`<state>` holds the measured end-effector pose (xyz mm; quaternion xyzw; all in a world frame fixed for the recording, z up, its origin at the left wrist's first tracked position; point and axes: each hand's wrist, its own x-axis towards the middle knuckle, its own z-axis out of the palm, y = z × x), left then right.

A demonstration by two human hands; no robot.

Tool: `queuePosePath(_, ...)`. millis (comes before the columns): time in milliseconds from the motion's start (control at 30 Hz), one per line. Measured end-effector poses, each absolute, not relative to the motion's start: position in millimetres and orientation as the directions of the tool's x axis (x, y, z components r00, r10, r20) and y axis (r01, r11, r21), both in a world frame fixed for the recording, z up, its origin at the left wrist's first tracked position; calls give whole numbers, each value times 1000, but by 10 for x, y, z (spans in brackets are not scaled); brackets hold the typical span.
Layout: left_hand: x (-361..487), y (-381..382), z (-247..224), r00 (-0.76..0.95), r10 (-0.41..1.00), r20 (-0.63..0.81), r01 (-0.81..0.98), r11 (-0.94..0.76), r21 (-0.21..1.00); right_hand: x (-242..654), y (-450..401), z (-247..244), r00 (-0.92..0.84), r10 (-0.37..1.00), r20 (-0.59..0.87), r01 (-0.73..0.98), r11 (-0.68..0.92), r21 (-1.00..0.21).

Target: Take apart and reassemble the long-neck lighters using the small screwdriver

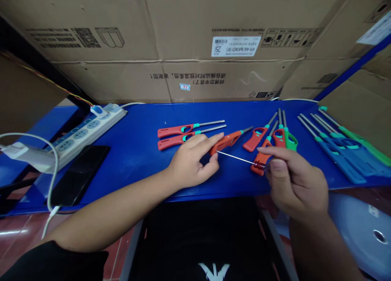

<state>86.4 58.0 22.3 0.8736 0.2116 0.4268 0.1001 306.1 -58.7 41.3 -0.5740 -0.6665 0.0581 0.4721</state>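
Observation:
My left hand pinches the handle end of an orange-red gas lighter, whose metal nozzle points away to the right. In my right hand is a screwdriver with a red handle, gripped between thumb and fingers. Its long thin shaft reaches left, and the tip meets or lies very near the lighter's handle end. Two red lighters lie side by side beyond my left hand. Just past my right hand are several more red and orange lighters and a green one, partly covered by the hand.
Several blue lighters and green ones lie at the right of the blue table. On the left are a power strip, a black phone and a white charger with cable. Cardboard walls the back.

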Motion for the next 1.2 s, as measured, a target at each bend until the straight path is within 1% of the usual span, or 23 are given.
queuePosePath(67, 860, 578, 227, 546, 464, 698, 289, -886, 363, 3060, -588, 415, 43, 795, 605, 718, 397, -572)
queuePosePath(133, 855, 576, 232, 543, 477, 691, 290, -879, 379, 3051, -580, 411, 6, 746, 666, 667, 494, -558)
queuePosePath(167, 853, 576, 235, 540, 485, 688, 292, -875, 387, 3046, -577, 407, -1, 739, 674, 649, 513, -561)
queuePosePath(200, 852, 576, 237, 537, 490, 686, 294, -871, 393, 3041, -578, 404, -4, 748, 664, 650, 507, -566)
queuePosePath(333, 853, 576, 239, 526, 494, 693, 299, -870, 393, 3025, -591, 387, 42, 802, 596, 731, 382, -566)
queuePosePath(367, 853, 575, 239, 524, 496, 692, 298, -868, 397, 3018, -590, 384, 49, 794, 606, 728, 387, -566)
queuePosePath(467, 851, 567, 241, 525, 512, 680, 302, -859, 414, 2988, -563, 397, 25, 739, 673, 663, 491, -565)
queuePosePath(500, 850, 565, 243, 527, 519, 674, 305, -855, 419, 2980, -549, 410, 23, 740, 672, 664, 491, -564)
queuePosePath(567, 849, 566, 247, 526, 532, 664, 313, -847, 430, 2987, -523, 446, 9, 773, 634, 733, 426, -531)
queuePosePath(633, 848, 577, 248, 520, 544, 658, 327, -839, 436, 3036, -497, 477, -54, 811, 582, 814, 373, -445)
queuePosePath(700, 847, 597, 246, 510, 552, 659, 340, -834, 435, 3119, -470, 489, -185, 842, 507, 850, 396, -347)
queuePosePath(733, 846, 607, 244, 508, 552, 662, 342, -834, 433, 3163, -456, 486, -237, 856, 459, 858, 406, -314)
queuePosePath(767, 845, 617, 241, 509, 547, 665, 339, -837, 430, 3200, -440, 476, -251, 877, 410, 870, 390, -301)
queuePosePath(800, 845, 626, 239, 513, 539, 668, 330, -842, 426, 3224, -424, 461, -232, 902, 364, 883, 352, -309)
queuePosePath(833, 844, 632, 236, 520, 527, 672, 317, -850, 421, 3230, -406, 441, -181, 924, 336, 890, 299, -343)
queuePosePath(867, 844, 637, 233, 528, 517, 674, 306, -856, 417, 3214, -388, 419, -107, 939, 327, 881, 242, -406)
queuePosePath(933, 843, 641, 226, 539, 506, 673, 296, -862, 411, 3122, -348, 370, 44, 944, 327, 797, 165, -581)
queuePosePath(967, 842, 641, 222, 543, 503, 672, 295, -864, 408, 3054, -325, 349, 102, 940, 325, 735, 149, -661)
queuePosePath(1000, 841, 641, 219, 549, 500, 670, 294, -866, 406, 2978, -300, 332, 139, 935, 327, 682, 149, -716)
queuePosePath(1033, 840, 640, 216, 558, 493, 668, 288, -870, 400, 2902, -275, 321, 152, 928, 340, 657, 162, -736)
queuePosePath(1067, 839, 639, 213, 573, 479, 665, 279, -877, 392, 2832, -249, 318, 144, 921, 363, 662, 183, -727)
queuePosePath(1200, 835, 630, 209, 631, 413, 656, 233, -908, 348, 2678, -173, 356, 82, 873, 482, 772, 250, -585)
